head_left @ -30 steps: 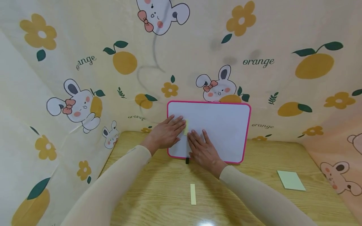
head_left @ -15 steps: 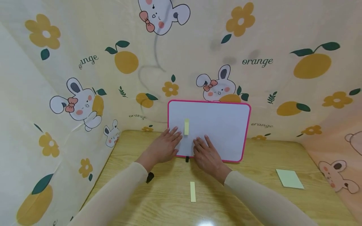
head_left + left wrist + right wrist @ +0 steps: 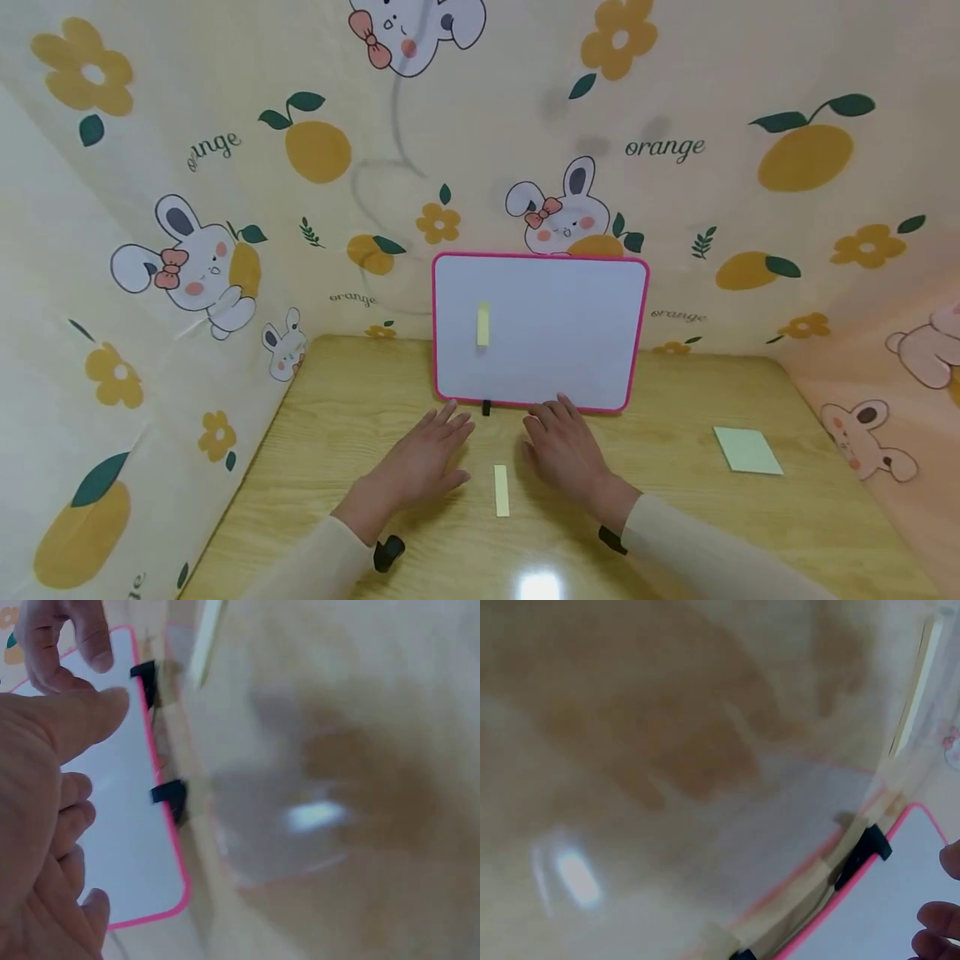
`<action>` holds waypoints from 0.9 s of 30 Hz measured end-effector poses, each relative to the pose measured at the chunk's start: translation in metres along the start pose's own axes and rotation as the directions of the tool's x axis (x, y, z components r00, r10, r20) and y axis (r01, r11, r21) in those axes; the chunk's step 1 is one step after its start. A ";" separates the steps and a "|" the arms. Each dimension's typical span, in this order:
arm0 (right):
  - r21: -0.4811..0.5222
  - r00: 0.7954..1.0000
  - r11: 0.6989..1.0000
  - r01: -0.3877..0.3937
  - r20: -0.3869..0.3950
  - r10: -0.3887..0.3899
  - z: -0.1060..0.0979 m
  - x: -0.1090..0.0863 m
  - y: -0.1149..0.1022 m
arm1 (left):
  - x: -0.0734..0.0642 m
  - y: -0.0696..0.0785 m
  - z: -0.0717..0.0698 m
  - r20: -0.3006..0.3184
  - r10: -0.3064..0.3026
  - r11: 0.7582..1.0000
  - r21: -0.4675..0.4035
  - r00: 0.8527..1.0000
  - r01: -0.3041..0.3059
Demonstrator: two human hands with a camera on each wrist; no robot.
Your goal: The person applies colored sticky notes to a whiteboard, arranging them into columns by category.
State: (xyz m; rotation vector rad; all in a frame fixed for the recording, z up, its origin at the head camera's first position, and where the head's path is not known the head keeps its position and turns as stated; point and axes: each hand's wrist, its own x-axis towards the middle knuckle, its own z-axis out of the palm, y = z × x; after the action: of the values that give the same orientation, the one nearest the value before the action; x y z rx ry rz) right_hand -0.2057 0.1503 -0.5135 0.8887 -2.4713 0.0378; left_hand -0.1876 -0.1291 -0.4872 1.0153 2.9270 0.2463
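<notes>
A white dry-erase board with a pink rim leans upright against the back cloth. On its left part sticks a narrow pale yellow paper strip. A second yellow strip lies on the table between the hands. My left hand hovers before the board's lower left corner, fingers extended, holding nothing. Just below the board's bottom rim is my right hand, its fingers loosely bent and nothing in them. In the left wrist view a black clip-like foot sits on the board's edge; the right wrist view shows another black foot.
A pale green sticky-note pad lies at the right of the wood-grain table. Patterned cloth with rabbits and oranges walls in the back and both sides. The glossy tabletop reflects a light.
Both hands have come off the board and drawn back toward me, uncovering the yellow strip stuck on it. The strip on the table and the green pad stay put.
</notes>
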 end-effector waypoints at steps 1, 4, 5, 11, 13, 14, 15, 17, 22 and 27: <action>0.008 1.000 1.000 0.004 -0.008 -0.004 0.000 -0.004 -0.002 | -0.003 0.002 0.004 0.014 0.002 1.000 -0.012 1.000 -0.002; 0.024 0.999 0.999 0.022 -0.028 -0.021 -0.001 -0.013 -0.007 | -0.012 0.006 0.015 0.053 0.016 0.999 -0.040 0.998 -0.014; 0.024 0.999 0.999 0.030 -0.030 -0.029 -0.002 -0.016 -0.009 | -0.014 0.007 0.017 0.064 0.019 0.999 -0.052 0.998 -0.016; 0.060 0.996 0.995 0.083 0.016 -0.084 -0.009 -0.029 -0.023 | -0.019 0.012 0.029 0.088 0.080 0.996 -0.051 0.993 -0.076; 0.077 0.994 0.992 0.097 0.048 -0.100 -0.012 -0.031 -0.028 | -0.016 0.013 0.032 0.089 0.110 0.994 -0.022 0.990 -0.108; 0.087 0.992 0.991 0.102 0.066 -0.108 -0.013 -0.032 -0.031 | -0.015 0.014 0.033 0.090 0.121 0.993 -0.005 0.989 -0.121; 0.095 0.990 0.990 0.106 0.086 -0.114 -0.014 -0.033 -0.033 | -0.014 0.015 0.035 0.094 0.127 0.991 0.017 0.987 -0.129; 0.107 0.985 0.987 0.122 0.111 -0.134 -0.014 -0.033 -0.038 | -0.011 0.016 0.037 0.107 0.127 0.990 0.049 0.986 -0.133; 0.104 0.974 0.979 0.175 0.124 -0.187 -0.013 -0.036 -0.048 | -0.007 0.021 0.039 0.145 0.119 0.989 0.064 0.982 -0.130; 0.112 0.966 0.977 0.183 0.163 -0.200 -0.013 -0.039 -0.055 | -0.005 0.026 0.041 0.174 0.121 0.990 0.049 0.977 -0.131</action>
State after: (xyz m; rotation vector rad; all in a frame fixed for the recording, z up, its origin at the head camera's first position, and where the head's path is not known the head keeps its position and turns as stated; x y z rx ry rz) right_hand -0.1409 0.1324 -0.5288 1.2162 -2.5470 0.0122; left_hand -0.1640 -0.1062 -0.5240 1.1700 2.7361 0.0708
